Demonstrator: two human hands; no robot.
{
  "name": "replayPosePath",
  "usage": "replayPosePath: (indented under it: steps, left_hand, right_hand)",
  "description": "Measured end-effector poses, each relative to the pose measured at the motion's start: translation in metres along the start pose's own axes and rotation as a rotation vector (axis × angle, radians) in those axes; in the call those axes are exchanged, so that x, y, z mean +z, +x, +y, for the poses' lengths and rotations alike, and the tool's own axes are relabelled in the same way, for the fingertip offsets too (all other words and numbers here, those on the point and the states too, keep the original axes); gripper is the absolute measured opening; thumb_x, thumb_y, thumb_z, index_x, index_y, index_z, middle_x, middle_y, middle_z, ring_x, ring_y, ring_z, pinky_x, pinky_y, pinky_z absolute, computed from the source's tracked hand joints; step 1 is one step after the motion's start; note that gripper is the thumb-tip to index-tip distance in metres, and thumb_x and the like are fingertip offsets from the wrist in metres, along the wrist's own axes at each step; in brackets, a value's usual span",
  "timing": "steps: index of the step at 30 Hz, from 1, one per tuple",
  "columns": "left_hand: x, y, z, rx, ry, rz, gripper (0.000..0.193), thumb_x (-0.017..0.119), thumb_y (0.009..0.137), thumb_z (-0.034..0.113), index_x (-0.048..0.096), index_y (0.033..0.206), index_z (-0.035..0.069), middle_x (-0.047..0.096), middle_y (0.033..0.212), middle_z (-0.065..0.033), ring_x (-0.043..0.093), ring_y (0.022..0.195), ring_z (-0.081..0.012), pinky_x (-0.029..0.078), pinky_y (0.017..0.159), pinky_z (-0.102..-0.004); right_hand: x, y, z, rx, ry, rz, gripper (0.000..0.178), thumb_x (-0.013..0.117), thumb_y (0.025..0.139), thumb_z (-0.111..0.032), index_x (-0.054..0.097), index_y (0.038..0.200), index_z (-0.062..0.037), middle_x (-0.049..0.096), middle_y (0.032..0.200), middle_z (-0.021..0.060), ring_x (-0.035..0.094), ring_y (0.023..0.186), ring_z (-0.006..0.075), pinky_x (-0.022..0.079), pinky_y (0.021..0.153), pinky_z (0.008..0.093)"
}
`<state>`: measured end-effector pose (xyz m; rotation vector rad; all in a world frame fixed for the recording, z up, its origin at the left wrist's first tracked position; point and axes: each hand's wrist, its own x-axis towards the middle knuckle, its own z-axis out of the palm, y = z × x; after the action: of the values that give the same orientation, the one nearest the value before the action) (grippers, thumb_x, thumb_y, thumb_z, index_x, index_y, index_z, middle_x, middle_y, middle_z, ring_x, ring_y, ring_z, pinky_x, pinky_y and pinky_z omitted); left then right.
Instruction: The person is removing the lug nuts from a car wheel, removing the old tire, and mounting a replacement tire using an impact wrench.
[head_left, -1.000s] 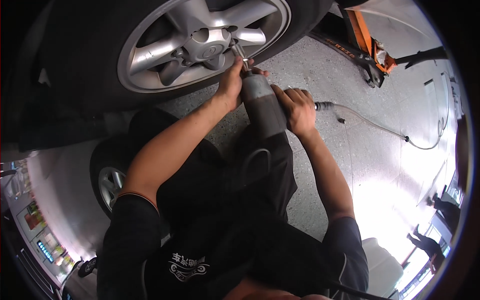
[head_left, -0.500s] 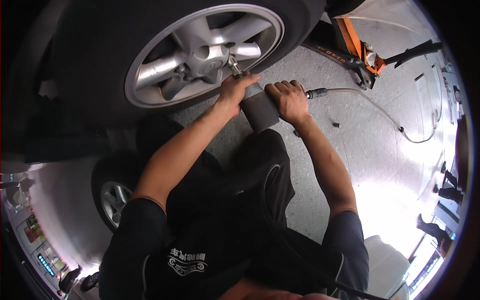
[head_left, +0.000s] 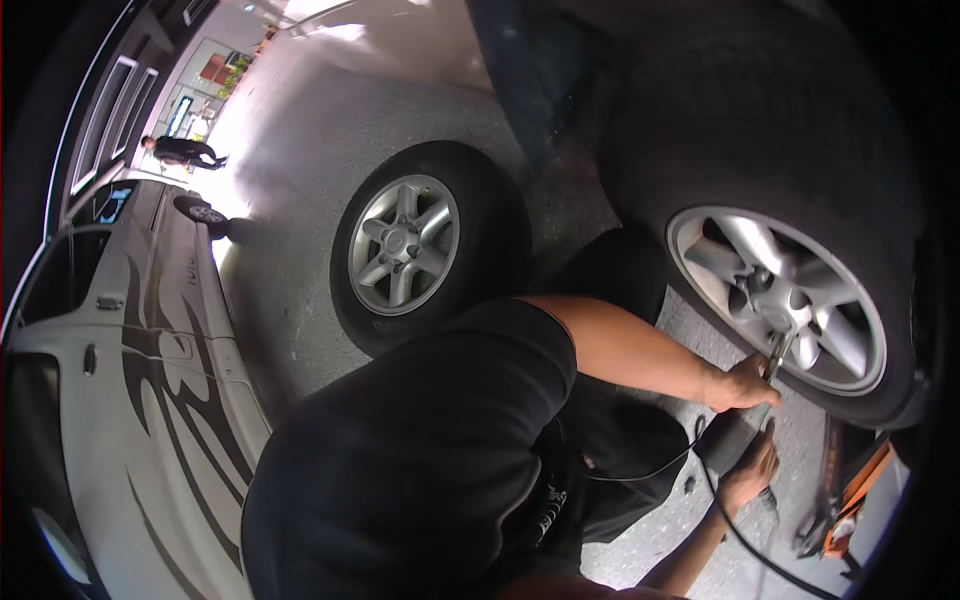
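Clock face centred on the tool, 12 toward the top edge of the view. Air-driven wheel wrench (head_left: 727, 440): dark grey body with a slim metal socket (head_left: 777, 352), at the mounted wheel, on its near side. Socket points to 12–1 o'clock and reaches a hole beside the hub; cannot tell whether it is seated on a nut.

Left hand (head_left: 742, 386): at 12 o'clock, fingers wrapped around the front of the tool just behind the socket. Right hand (head_left: 750, 472): at 5 o'clock, fingers curled on the handle side, gripping; fingertips partly hidden, trigger not visible.

Mounted wheel (head_left: 752, 240): 12–1 o'clock, silver spokes, dark tyre. Loose wheel (head_left: 433, 262): 10 o'clock, same spoke pattern, on the grey floor (head_left: 290, 300); flat or leaning, cannot tell. Orange and black jack (head_left: 860, 485): 4 o'clock, near the mounted tyre. Black cable (head_left: 745, 540): crosses in front of the tool, trailing to 5 o'clock. Small dark object (head_left: 690, 485): 7 o'clock, on floor, kind unclear. White vehicle (head_left: 100, 410) with dark stripes: 9 o'clock, well apart. Another person (head_left: 185, 152): 10 o'clock, far off.
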<state>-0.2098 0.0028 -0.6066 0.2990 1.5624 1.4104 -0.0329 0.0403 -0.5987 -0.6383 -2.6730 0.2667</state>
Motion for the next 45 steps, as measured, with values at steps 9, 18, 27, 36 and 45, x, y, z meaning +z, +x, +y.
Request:
replayPosePath:
  steps: [9,18,27,36,45]
  left_hand:
    - [0.015,0.008,0.023,0.021,-0.428,-0.239,0.029,0.043,0.102,0.042,0.042,0.108,0.014,0.049,0.072,-0.0044,0.050,0.053,-0.0156,0.047,0.047,-0.0274]
    - [0.036,-0.135,0.089,0.670,-0.105,-0.543,0.029,0.038,0.105,0.033,0.032,0.105,0.004,0.062,0.060,-0.0058,0.062,0.049,-0.0190,0.047,0.048,-0.0318]
    - [0.061,0.029,-0.023,0.423,0.337,-0.377,0.043,0.063,0.092,0.041,0.065,0.078,0.000,0.070,0.069,-0.0105,0.066,0.060,-0.0211,0.053,0.061,-0.0350]
    - [0.109,0.080,-0.201,0.256,1.333,-0.572,0.041,0.065,0.088,0.041,0.066,0.105,0.004,0.069,0.099,-0.0204,0.066,0.094,-0.0352,0.051,0.083,-0.0465]
    - [-0.055,-0.037,0.035,-0.557,-0.370,-0.866,0.046,0.050,0.089,0.028,0.049,0.130,0.008,0.060,0.126,-0.0138,0.053,0.124,-0.0267,0.033,0.108,-0.0469]
  right_hand:
    - [-0.011,-0.032,0.004,-0.132,-0.192,0.208,0.054,0.046,0.099,-0.034,0.052,0.134,0.0058,0.067,0.094,0.0140,0.063,0.082,0.0286,0.048,0.080,0.0409]
    - [-0.019,-0.123,-0.002,-0.049,-0.215,0.571,0.049,0.073,0.084,-0.036,0.066,0.108,0.0059,0.069,0.090,0.0187,0.065,0.076,0.0344,0.048,0.070,0.0482]
    - [-0.058,-0.158,-0.053,0.397,-0.330,0.287,0.026,0.062,0.084,-0.007,0.063,0.111,-0.0068,0.065,0.088,0.0068,0.064,0.085,0.0247,0.039,0.097,0.0468]
    - [-0.078,-0.194,-0.075,0.536,-0.364,0.140,0.024,0.066,0.081,-0.009,0.066,0.105,-0.0057,0.062,0.078,0.0044,0.062,0.073,0.0189,0.041,0.080,0.0375]
    - [-0.054,-0.060,-0.056,0.173,0.013,0.092,0.035,0.054,0.079,-0.014,0.067,0.110,-0.0071,0.058,0.078,0.0031,0.060,0.074,0.0203,0.044,0.076,0.0369]
